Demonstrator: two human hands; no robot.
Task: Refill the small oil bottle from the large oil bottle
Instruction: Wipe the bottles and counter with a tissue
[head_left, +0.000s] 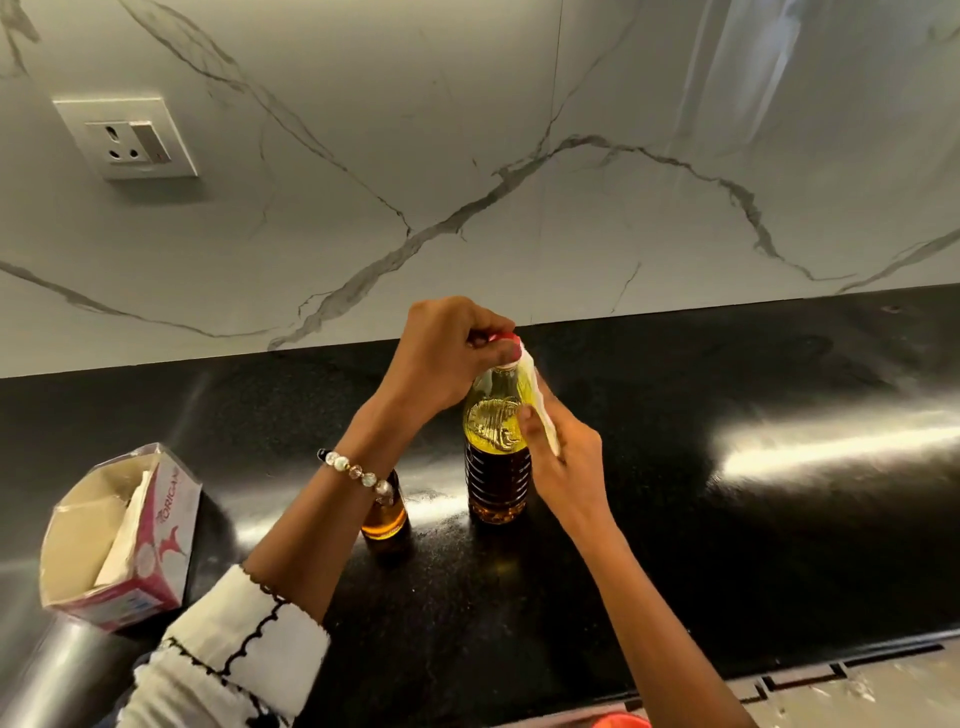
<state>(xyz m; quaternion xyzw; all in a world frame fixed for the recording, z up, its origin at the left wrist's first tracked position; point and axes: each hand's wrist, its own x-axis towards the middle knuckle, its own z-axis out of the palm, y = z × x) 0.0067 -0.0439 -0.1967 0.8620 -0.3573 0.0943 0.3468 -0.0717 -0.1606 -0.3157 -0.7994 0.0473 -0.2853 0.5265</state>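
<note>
The large oil bottle (497, 452) stood upright near the desk's (727, 519) back edge, the small oil bottle (385, 519) just beside it. The left hand (447, 353) curled its grip round the red cap (506, 340); the right hand (563, 457) pinched a white tissue (543, 410) against the shoulder. Bracing the body firmly while twisting would likely prevent tipping.

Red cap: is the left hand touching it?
Touching. The head view shows the left hand curled round the red cap on the large bottle.

Left hand (447, 348) curled tight in a grip up top, right hand (563, 457) pinching just below
</note>
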